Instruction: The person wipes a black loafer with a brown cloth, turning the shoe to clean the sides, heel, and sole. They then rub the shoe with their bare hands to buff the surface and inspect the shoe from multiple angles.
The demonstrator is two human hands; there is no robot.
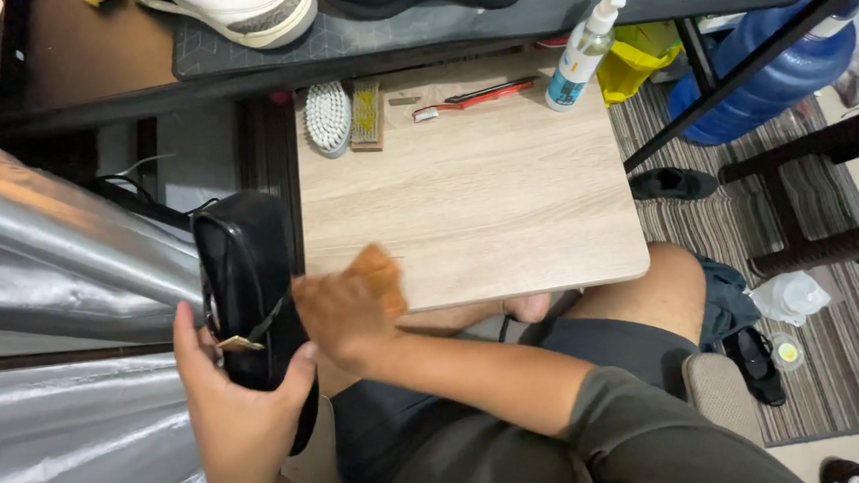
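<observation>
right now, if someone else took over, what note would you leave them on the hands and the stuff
Left hand: holds the black shoe from below, beside the wooden board.
Right hand: blurred, presses an orange-brown cloth near the shoe; grip unclear.
On the board's far edge: white brush, wooden brush, red toothbrush, spray bottle.
Done: shoe is in hand, cloth is at it.
Left: cannot tell how much of the shoe has been wiped; the brushes and bottle lie untouched.
</observation>
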